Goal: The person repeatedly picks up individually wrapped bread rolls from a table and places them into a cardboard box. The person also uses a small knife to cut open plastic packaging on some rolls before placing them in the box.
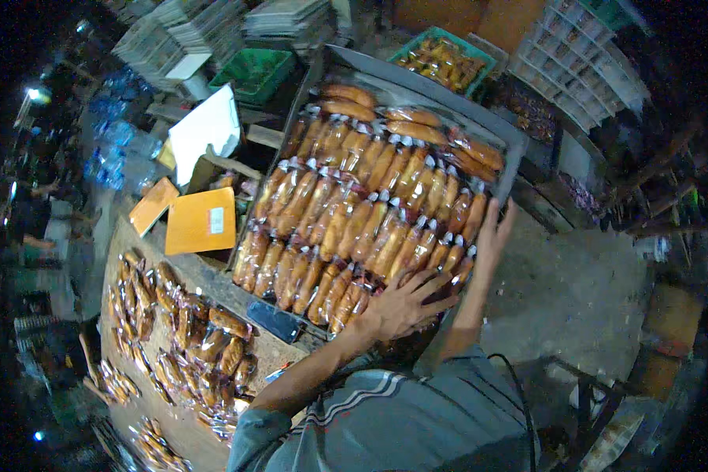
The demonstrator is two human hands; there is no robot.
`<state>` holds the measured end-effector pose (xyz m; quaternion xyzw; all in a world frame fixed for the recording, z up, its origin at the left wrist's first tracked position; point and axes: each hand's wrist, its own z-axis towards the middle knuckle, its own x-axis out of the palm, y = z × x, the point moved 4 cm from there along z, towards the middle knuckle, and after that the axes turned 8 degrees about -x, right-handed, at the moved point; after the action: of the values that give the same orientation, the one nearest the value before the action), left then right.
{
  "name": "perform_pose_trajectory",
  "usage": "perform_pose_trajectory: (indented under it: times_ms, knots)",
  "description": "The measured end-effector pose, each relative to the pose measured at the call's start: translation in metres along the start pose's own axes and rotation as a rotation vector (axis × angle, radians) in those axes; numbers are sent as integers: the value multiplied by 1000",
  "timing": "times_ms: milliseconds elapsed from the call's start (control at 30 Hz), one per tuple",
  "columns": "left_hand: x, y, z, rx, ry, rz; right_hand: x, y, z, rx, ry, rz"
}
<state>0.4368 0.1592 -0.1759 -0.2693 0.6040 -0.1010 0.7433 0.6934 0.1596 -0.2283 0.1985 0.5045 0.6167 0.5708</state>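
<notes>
A large grey tray [513,151] holds rows of long brown bread rolls [367,226], each wrapped in clear plastic with a white twist at one end. Along its far side, several rolls lie crosswise. My left hand [407,308] lies over the rolls at the near right corner, palm down with fingers spread. Its fingertips touch the wrapped bread, and what is under the palm is hidden. Against the right side of the tray rests my right hand [493,232], fingers stretched out and pointing away from me.
Loose wrapped rolls [189,334] are heaped on the tabletop [271,354] at left. A dark phone-like slab [274,320] lies by the tray's near edge. Beyond are an orange box [200,221], a white board [205,134], green crates [253,72] and stacked trays [287,22].
</notes>
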Motion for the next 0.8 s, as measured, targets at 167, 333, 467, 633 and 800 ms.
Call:
perform_pose_trajectory:
  times_ms: [167, 333, 467, 633, 800]
  knots:
    - [-56, 42, -30, -184, -367, -10, 0, -17, 0, 118, 59, -2]
    - [-104, 79, -139, -672, -705, 205, 4, 2, 13, 56, 100, -28]
    - [-126, 76, -256, -992, -985, 358, 8, 76, 28, -465, 3, -480]
    - [-104, 50, -355, -1264, -1237, 250, 116, 151, 16, -529, 526, -92]
    - [-61, 12, -392, -1339, -1270, 338, 185, 180, -31, -663, 1029, -254]
